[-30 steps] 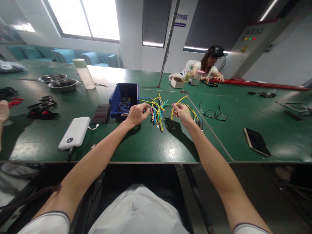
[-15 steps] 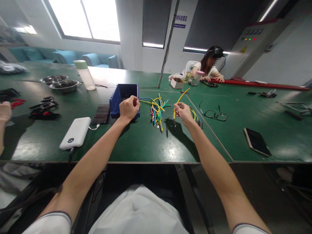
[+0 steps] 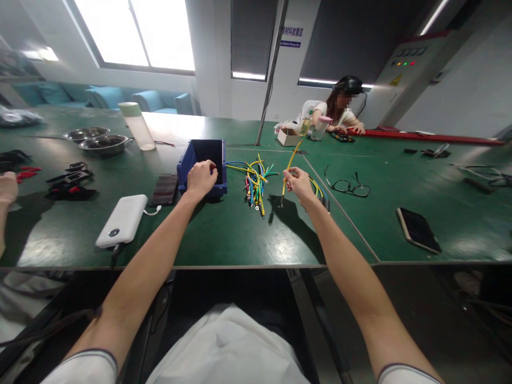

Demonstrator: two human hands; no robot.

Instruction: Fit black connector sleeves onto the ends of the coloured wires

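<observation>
Yellow wire (image 3: 294, 154), head view: in the right hand (image 3: 299, 184), over the middle of the green table (image 3: 240, 245), one end slanting up toward the far edge, the other pointing down at the near edge. Right thumb and fingertips pinch it partway along, probably because that grip leaves both ends free. Left hand (image 3: 201, 178) is at the front of the blue bin (image 3: 184, 170), over its opening; thumb and fingers are curled toward one another, but cannot tell whether anything is pinched between them. Loose wires (image 3: 256, 181), yellow, blue, green and red, lie tangled between the two hands, many with terminal ends facing the near edge; likely put there to be within easy reach of both. More wires (image 3: 318, 186) lie behind the right wrist, partly hidden, apart from the tangle, perhaps to avoid mixing. Containers: bin stands left of the tangle, open-topped, its inside dark and partly covered by the left hand; contents cannot be made out. Two steel bowls (image 3: 104, 143) sit toward the table's far left, contents unclear. Green-capped bottle (image 3: 140, 128) beside them is translucent; no fill level readable. Small white box (image 3: 288, 137), near the far edge, is open at the top; what it holds is too small to tell.
</observation>
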